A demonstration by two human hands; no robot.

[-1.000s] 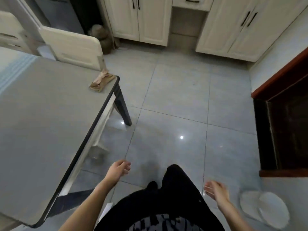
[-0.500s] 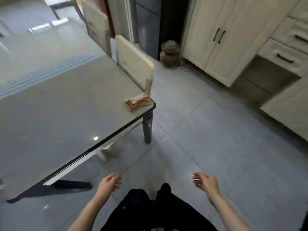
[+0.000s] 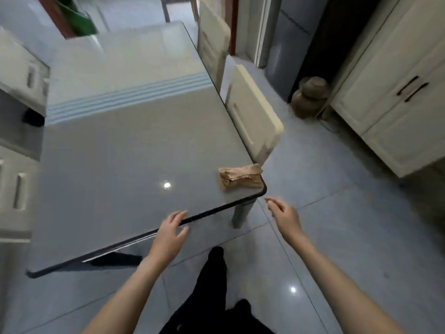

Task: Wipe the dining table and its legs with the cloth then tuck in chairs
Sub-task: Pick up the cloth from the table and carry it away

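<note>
The grey glossy dining table [image 3: 115,165] fills the left and centre of the view, its black rim running along the near edge. A crumpled tan cloth [image 3: 239,177] lies on its near right corner. Below that corner a grey table leg [image 3: 242,213] shows. My left hand [image 3: 169,233] hovers over the near edge, fingers apart, holding nothing. My right hand [image 3: 285,218] is raised just right of the corner, below the cloth, fingers apart and empty. Two cream chairs [image 3: 252,116] stand along the table's right side, the farther chair [image 3: 212,47] behind.
Cream cabinets [image 3: 395,97] line the right wall, and a brown ceramic jar [image 3: 310,97] stands on the floor beside them. More cream drawers [image 3: 16,179] sit at the left. My dark-trousered legs [image 3: 214,292] stand on the grey tiled floor [image 3: 337,237].
The view has swung left toward the table and I have stepped closer. Both hands have risen from my sides: the left over the table's edge, the right toward the corner with the cloth.
</note>
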